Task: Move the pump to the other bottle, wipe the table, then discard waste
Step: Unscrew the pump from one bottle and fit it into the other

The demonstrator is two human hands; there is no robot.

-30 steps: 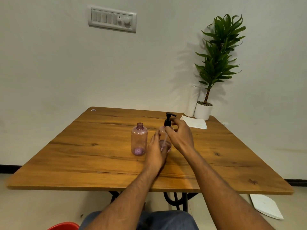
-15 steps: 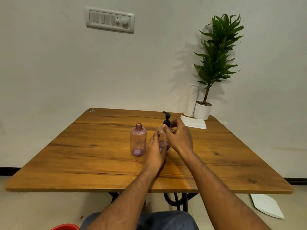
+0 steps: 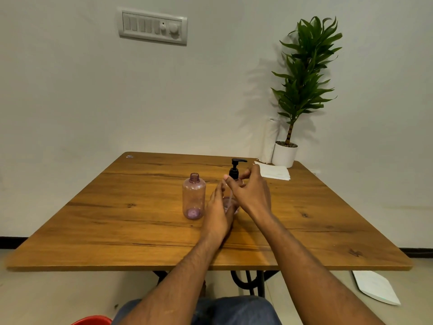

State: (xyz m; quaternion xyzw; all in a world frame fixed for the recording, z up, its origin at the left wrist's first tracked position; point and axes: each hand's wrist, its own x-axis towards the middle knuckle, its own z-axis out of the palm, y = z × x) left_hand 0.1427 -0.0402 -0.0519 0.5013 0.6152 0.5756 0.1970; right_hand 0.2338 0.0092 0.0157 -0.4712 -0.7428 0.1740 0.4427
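Two clear pink bottles stand mid-table. The open bottle (image 3: 194, 198) on the left has no cap. My left hand (image 3: 219, 212) wraps the second bottle (image 3: 230, 205), which is mostly hidden behind it. A black pump (image 3: 235, 168) sits on that bottle's neck, its spout pointing right. My right hand (image 3: 251, 191) pinches the pump's collar with fingertips. A folded white tissue (image 3: 274, 171) lies at the back right of the wooden table (image 3: 117, 221).
A white paper roll (image 3: 269, 141) and a potted plant (image 3: 285, 153) stand at the table's back right corner. A red bin rim (image 3: 93, 321) shows at the bottom left. White paper (image 3: 375, 287) lies on the floor to the right.
The pump's spout has turned: it pointed right, then left, and points right again now. My right hand's fingers have shifted around the collar. The left hand has stayed on the bottle.
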